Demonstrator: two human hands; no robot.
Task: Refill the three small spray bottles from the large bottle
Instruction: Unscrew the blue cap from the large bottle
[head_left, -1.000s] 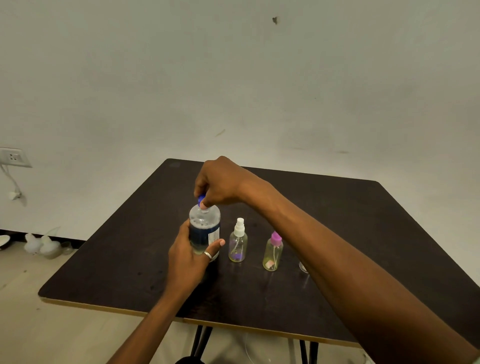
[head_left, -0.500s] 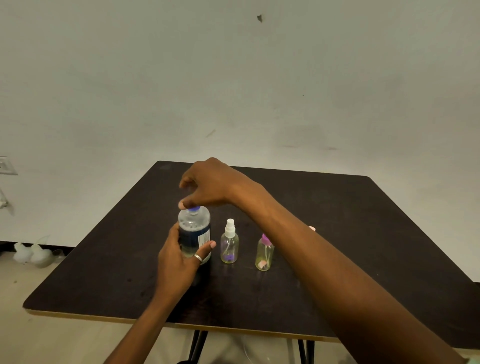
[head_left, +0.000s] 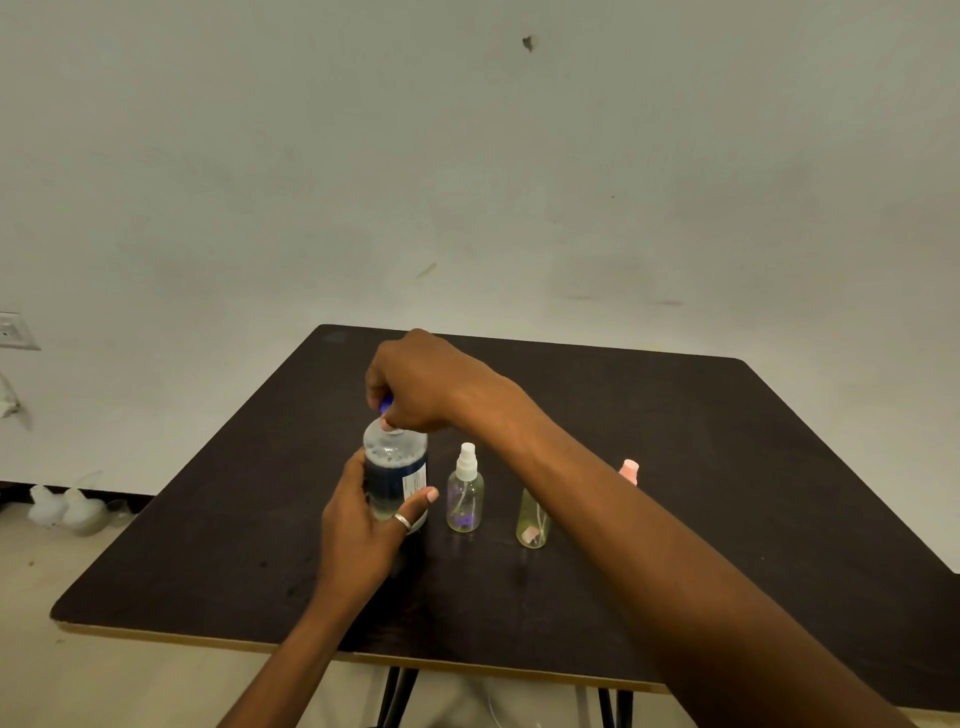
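One dark table (head_left: 675, 467) against pale wall (head_left: 467, 182).

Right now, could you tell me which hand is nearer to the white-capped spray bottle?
Left. The left hand grips the large bottle right beside the white-capped spray bottle; the right hand is higher, on the blue cap.

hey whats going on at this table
A person is working on the large bottle: the left hand grips its body upright on the dark table, while the right hand pinches its blue cap from above. Beside it stand the small spray bottles, untouched: one with a white top, one partly hidden by the right forearm, and a pink top showing behind it.
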